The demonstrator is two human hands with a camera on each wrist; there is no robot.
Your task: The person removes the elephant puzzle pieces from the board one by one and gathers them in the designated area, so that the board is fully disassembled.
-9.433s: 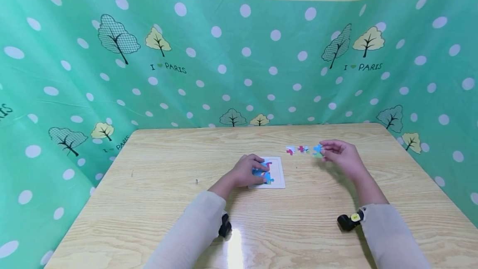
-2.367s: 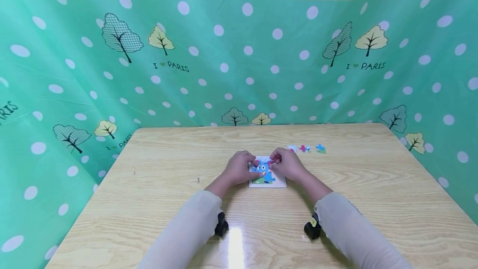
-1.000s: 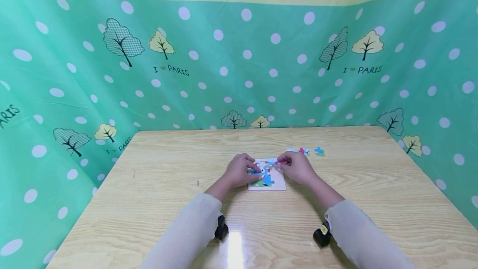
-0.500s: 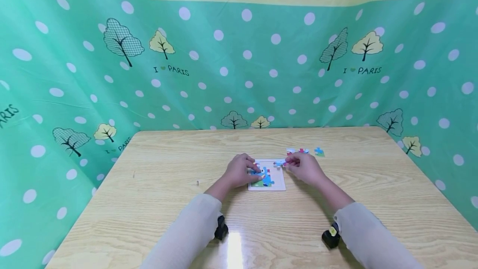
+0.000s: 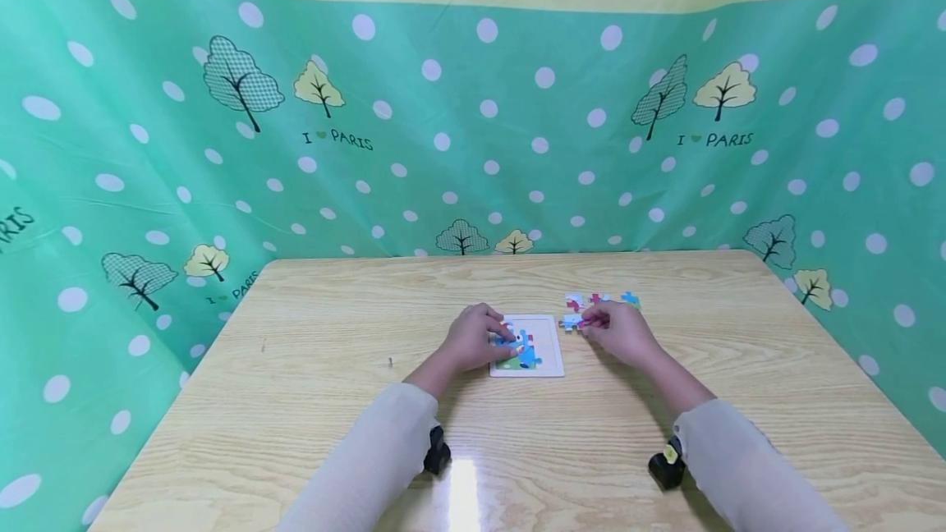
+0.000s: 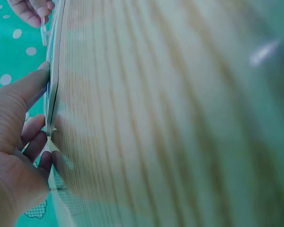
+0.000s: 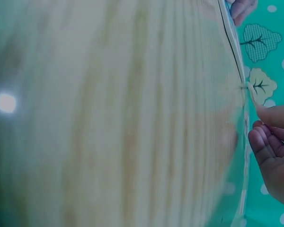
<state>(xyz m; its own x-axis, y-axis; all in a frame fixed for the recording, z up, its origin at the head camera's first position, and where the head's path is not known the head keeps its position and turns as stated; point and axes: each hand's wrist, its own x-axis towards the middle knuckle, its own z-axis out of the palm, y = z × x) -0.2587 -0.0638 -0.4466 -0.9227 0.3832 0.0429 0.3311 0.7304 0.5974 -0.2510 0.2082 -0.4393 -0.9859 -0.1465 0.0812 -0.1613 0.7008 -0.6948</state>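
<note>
A white-framed jigsaw puzzle board (image 5: 550, 347) lies mid-table, with blue picture pieces (image 5: 526, 355) fitted in its left part and bare tray on the right. My left hand (image 5: 473, 339) rests on the board's left side, thumb and fingers spread over the fitted pieces and hiding some. Just off the board's upper right edge, my right hand (image 5: 621, 332) pinches a blue, white and pink jigsaw piece (image 5: 571, 322) between thumb and fingers. In the right wrist view that piece (image 7: 252, 93) is seen edge-on, tilted at the fingertips.
Behind my right hand lie loose pieces: a white and pink one (image 5: 574, 300), a red and white one (image 5: 597, 299) and a blue and green one (image 5: 630, 298). A tiny dark bit (image 5: 390, 362) is on the wooden table (image 5: 325, 401) to the left. A green dotted curtain (image 5: 458, 105) hangs behind.
My right hand has moved right from over the board's top, carrying the pinched piece off past its edge. The left hand has stayed on the board.
</note>
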